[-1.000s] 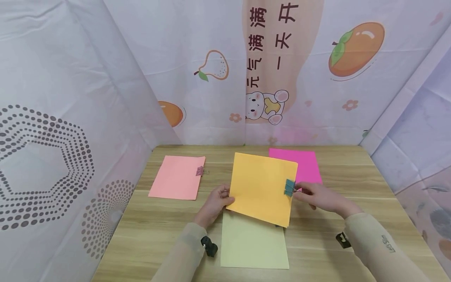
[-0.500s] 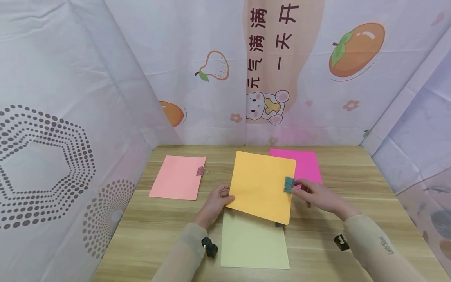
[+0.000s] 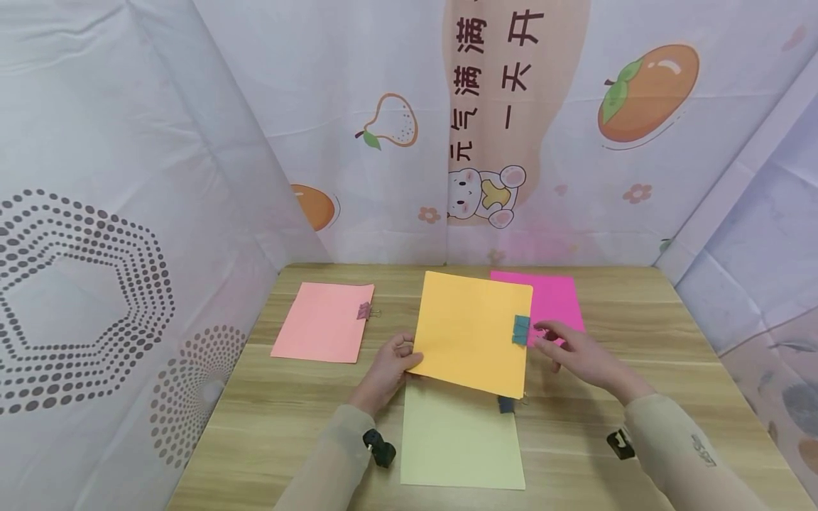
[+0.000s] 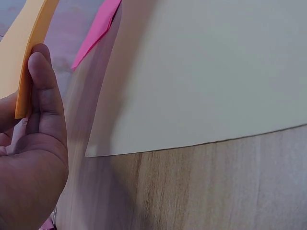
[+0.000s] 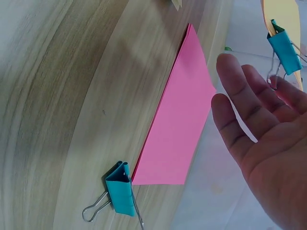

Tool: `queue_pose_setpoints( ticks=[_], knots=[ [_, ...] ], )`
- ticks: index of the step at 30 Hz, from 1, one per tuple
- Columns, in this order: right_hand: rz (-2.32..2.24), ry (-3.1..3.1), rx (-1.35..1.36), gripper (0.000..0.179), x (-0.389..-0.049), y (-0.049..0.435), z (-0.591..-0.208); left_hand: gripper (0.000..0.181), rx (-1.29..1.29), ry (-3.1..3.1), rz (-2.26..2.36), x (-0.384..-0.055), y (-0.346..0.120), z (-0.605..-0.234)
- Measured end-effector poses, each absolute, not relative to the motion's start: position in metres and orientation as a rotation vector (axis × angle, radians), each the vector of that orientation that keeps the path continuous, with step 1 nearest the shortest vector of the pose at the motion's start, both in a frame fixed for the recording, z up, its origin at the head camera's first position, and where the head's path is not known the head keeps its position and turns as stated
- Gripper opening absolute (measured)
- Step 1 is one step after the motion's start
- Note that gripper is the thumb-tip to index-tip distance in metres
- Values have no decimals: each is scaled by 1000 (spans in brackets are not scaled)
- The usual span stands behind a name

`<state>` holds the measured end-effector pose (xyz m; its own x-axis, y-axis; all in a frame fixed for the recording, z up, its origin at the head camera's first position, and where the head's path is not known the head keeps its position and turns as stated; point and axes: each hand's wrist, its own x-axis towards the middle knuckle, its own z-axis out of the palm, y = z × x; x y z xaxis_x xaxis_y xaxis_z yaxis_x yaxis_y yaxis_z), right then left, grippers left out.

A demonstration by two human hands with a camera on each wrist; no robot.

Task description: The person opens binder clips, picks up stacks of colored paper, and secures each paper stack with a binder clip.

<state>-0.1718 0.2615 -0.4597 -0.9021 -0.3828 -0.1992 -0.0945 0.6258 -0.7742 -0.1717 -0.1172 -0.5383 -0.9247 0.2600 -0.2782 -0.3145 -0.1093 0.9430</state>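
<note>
Between thumb and fingers, my left hand (image 3: 386,370) pinches the left edge of a thin stack of orange paper (image 3: 471,333), tilted above the table. A teal binder clip (image 3: 521,330) grips the stack's right edge, and its wire handles show in the right wrist view. Just right of that clip is my right hand (image 3: 580,356), its fingers loosely bent and holding nothing. Below the orange stack lies pale green paper (image 3: 461,451) with a dark binder clip (image 3: 506,404) at its right edge.
Behind the orange stack lies magenta paper (image 3: 552,301); a second teal clip (image 5: 120,191) is at its corner. Salmon-pink paper (image 3: 324,323) with a mauve clip (image 3: 364,311) lies at the left. Printed curtains (image 3: 383,191) stand behind the wooden table (image 3: 645,305).
My right fingers have come away from the teal clip, which stays on the orange paper. The stack has shifted slightly left and up, showing more of the dark clip below.
</note>
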Motion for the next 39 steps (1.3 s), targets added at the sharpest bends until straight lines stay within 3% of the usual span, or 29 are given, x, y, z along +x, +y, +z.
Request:
queue_pose_setpoints(
  ticks=[6, 39],
  knots=[
    [-1158, 2551, -376, 64, -170, 266, -461, 31, -104, 1783, 2119, -174, -120, -539],
    [-950, 2827, -422, 42, -140, 334, -490, 37, -331, 1852, 2177, -194, -135, -536]
  ],
)
